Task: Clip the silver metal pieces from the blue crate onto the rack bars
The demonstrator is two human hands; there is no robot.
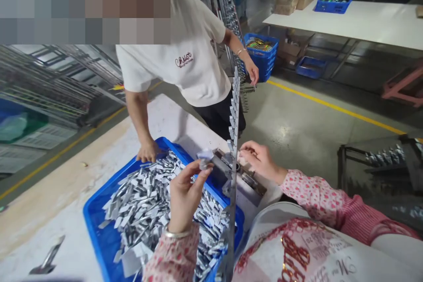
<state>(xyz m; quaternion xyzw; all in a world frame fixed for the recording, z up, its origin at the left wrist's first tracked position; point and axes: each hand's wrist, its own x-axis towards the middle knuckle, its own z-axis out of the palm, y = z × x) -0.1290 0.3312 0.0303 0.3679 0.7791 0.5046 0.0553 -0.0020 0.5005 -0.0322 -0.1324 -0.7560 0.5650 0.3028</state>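
Observation:
My left hand (185, 189) is closed in a pinch on a small silvery metal piece (205, 161), held over the blue tub (94, 233). Inside the tub lies a heap of similar flat metal pieces (145, 202). Just right of that pinch, a tall notched metal rack bar (234, 172) rises, with a row of small metal tabs up its edge. My right hand (261, 161) is on the bar's far right side, fingers curled with the tips close to it. What those fingers hold, if anything, is hidden. Behind the bar sits a metal block fixture (253, 180).
Across the table (42, 202), a co-worker's hand (148, 150) rests at the tub's far rim. A loose metal part (49, 257) lies at lower left. Stacked blue crates (261, 59) stand on the floor behind. A dark rack (373, 172) with metal parts is at right.

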